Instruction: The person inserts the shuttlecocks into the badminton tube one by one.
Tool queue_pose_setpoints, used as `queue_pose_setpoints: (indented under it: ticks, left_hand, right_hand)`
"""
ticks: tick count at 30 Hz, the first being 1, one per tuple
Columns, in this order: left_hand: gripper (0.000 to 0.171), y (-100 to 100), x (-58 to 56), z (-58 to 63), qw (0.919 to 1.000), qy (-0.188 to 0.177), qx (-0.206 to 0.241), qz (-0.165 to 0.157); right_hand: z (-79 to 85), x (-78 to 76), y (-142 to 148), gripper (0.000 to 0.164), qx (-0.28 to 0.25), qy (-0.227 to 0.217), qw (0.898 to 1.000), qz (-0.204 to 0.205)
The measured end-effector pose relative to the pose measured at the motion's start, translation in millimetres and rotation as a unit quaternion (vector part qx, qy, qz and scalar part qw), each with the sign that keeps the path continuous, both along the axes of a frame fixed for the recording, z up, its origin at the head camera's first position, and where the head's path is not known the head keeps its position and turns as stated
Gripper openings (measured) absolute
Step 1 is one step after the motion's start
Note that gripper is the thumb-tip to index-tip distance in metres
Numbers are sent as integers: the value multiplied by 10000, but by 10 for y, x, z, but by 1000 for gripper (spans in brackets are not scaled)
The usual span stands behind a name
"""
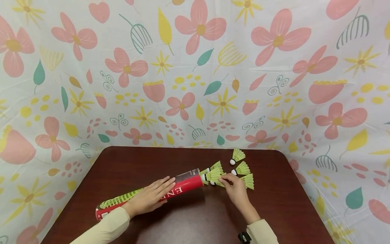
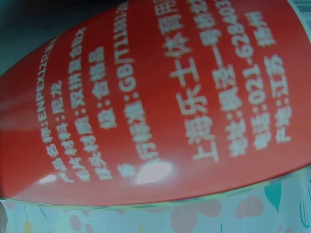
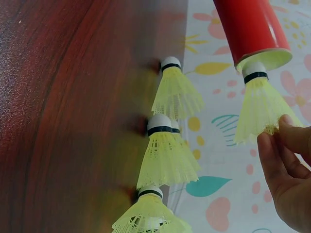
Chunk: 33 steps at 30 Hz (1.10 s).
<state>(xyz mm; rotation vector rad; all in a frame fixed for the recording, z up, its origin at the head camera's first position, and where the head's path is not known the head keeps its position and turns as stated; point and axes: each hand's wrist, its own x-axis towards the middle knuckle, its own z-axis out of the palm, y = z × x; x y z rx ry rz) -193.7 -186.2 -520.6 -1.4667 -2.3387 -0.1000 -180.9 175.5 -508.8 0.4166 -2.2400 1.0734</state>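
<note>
A red shuttlecock tube point(image 1: 189, 184) lies slantwise over the table in the head view, its mouth facing right. My left hand point(image 1: 151, 196) grips it around the middle. Printed red wall of the tube point(image 2: 141, 111) fills most of the left wrist view. With thumb and fingertips, my right hand point(image 1: 237, 192) pinches the skirt rim of a yellow-green shuttlecock point(image 1: 212, 175). Seen from the right wrist, this shuttlecock's white cork point(image 3: 254, 68) is at the tube's open end. More shuttlecocks show through the tube's left part point(image 1: 120, 199).
Several loose shuttlecocks lie right of and behind the tube mouth, including one at the back point(image 1: 237, 157) and another in front of it point(image 1: 241, 168). They rest on a dark brown table point(image 1: 210, 217). A flower-printed cloth point(image 1: 195, 84) hangs behind and at both sides.
</note>
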Motion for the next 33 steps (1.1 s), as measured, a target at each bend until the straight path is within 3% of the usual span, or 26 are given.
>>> queue_pose_setpoints:
  ticks: [7,13,19,33]
  left_hand:
    - [88,32,15,15,10000,-8,24,12]
    - [90,42,13,10,10000,11,-22,5]
    - [93,48,16,-10,10000,-9,66,-68]
    - [82,59,17,-1,9999,74,64,-86]
  right_hand:
    - [-5,-27,-60,12,-295,-41,9991,317]
    - [-2,-29,-121,12,-284,-112,9991,281]
    - [2,-27,-166,13,-450,-96,9971,601]
    - [-21,-4,-226,9,-143,98,9947,1009]
